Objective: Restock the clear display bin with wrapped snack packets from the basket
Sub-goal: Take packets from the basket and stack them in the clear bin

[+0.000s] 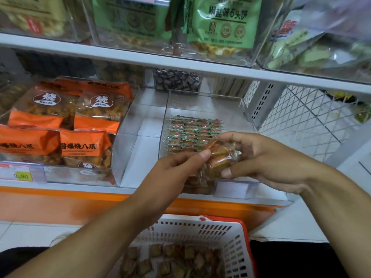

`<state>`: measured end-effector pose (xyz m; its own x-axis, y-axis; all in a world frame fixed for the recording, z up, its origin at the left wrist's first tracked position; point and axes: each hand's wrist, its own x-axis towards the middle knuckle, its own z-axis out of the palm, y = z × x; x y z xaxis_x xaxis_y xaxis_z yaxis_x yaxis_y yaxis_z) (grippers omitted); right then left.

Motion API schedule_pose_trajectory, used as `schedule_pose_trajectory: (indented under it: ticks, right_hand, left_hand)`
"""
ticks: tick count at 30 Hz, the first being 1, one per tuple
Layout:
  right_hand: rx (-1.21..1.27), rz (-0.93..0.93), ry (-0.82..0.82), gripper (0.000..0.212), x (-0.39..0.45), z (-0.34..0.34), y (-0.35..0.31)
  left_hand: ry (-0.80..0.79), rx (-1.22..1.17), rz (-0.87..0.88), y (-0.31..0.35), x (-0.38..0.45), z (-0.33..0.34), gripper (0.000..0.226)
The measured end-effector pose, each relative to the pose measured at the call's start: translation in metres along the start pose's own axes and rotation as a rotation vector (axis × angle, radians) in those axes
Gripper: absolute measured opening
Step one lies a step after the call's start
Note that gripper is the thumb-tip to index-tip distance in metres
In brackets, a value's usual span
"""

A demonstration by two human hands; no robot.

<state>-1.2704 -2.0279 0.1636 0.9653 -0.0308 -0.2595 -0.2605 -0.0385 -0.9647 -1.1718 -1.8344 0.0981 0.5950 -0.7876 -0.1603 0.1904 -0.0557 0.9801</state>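
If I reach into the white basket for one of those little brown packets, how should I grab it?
Come from straight above: the basket is open-topped with tall walls. The packets lie flat and crowded, so pinch one by its crinkly wrapper edge.

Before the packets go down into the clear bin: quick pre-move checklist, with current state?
1. Packets held: ok. The left hand and right hand both pinch the bundle of wrapped packets.
2. Bundle over target: ok. It sits above the front of the clear bin.
3. Room in the bin: ok. Neat rows of packets cover part of the floor; the back is bare.
4. Bin path: ok. Nothing lies between the bundle and the bin opening.
5. Supply left: ok. The basket below holds more packets.
6. Count in the bundle: cannot tell, wrappers overlap.
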Motion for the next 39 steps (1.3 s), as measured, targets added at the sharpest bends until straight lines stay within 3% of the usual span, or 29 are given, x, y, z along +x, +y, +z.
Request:
schedule_pose_trajectory:
  ticks: [6, 11, 16, 21, 23, 26, 29, 35, 39]
  right_hand:
    - [0.116, 0.017, 0.032, 0.074, 0.003, 0.000, 0.006]
    - [0.114, -0.040, 0.084, 0.065, 0.006, -0.002, 0.011]
    - [0.079, -0.048, 0.074, 0.064, 0.006, -0.002, 0.014]
    - [0.011, -0.044, 0.100, 0.062, 0.003, 0.001, 0.012]
    - [-0.194, -0.054, 0.174, 0.051, 0.000, -0.007, 0.008]
    - [-0.850, 0.007, 0.389, 0.031, -0.002, -0.026, 0.006]
    - [-1.137, 0.190, 0.348, 0.029, 0.006, -0.034, 0.012]
    - [-1.202, 0.429, 0.121, 0.046, 0.027, -0.031, 0.016]
    - [-1.022, 0.501, 0.094, 0.047, 0.031, -0.035, 0.023]
  left_hand:
    - [0.015, -0.140, -0.013, 0.000, 0.001, -0.001, 0.031]
    - [0.055, -0.119, -0.003, 0.000, 0.000, -0.002, 0.032]
    - [0.152, -0.150, 0.015, 0.000, -0.001, -0.001, 0.010]
    - [0.298, -0.136, 0.069, -0.004, 0.000, 0.003, 0.025]
    - [0.351, -0.164, 0.068, -0.004, 0.001, 0.003, 0.029]
    - [0.377, -0.175, 0.053, -0.003, 0.003, 0.001, 0.024]
    - [0.359, -0.160, 0.031, -0.006, 0.004, 0.002, 0.024]
    - [0.339, -0.134, -0.004, -0.010, 0.007, 0.007, 0.019]
    - [0.319, -0.141, -0.023, -0.014, 0.009, 0.008, 0.018]
